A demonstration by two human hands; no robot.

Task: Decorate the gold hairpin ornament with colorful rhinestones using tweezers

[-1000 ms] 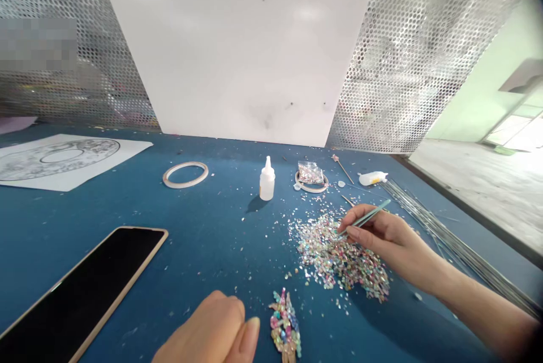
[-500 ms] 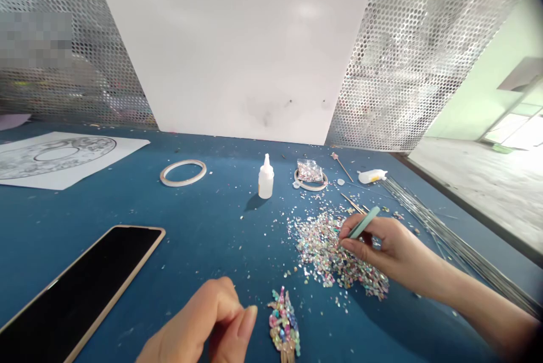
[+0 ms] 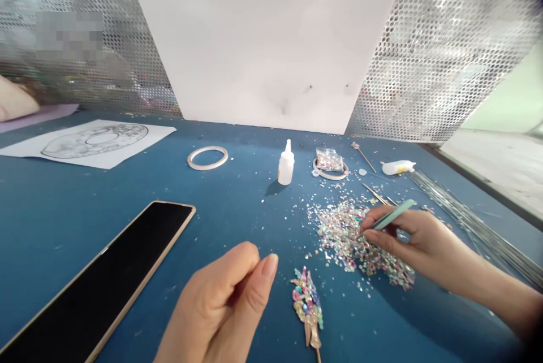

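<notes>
In my right hand [image 3: 411, 238] is a pair of pale green tweezers [image 3: 392, 216], pinched between thumb and fingers. Their tips point down into a spread pile of small glittering rhinestones [image 3: 343, 233]. My left hand [image 3: 224, 301] is closed at the lower middle, thumb pressed towards the curled index finger. Whether anything is inside it cannot be made out. Just right of that hand, apart from it, a stick ornament [image 3: 307, 301] shows many coloured stones on its upper part and a bare beige base on a thin stem.
A white glue bottle [image 3: 286, 165] stands upright mid-table; another bottle [image 3: 397, 167] lies on its side. Also here are a tape ring [image 3: 207, 158], a bag of stones [image 3: 329, 160], metal wires [image 3: 475, 216], a phone [image 3: 110, 272] and a printed sheet [image 3: 97, 145]. Another person's arm [image 3: 14, 100] rests far left.
The view has swung left, so everything sits further right. The tweezers remain over the rhinestones, tilted flatter. My left hand appears higher, still closed. Another person's arm has come into view.
</notes>
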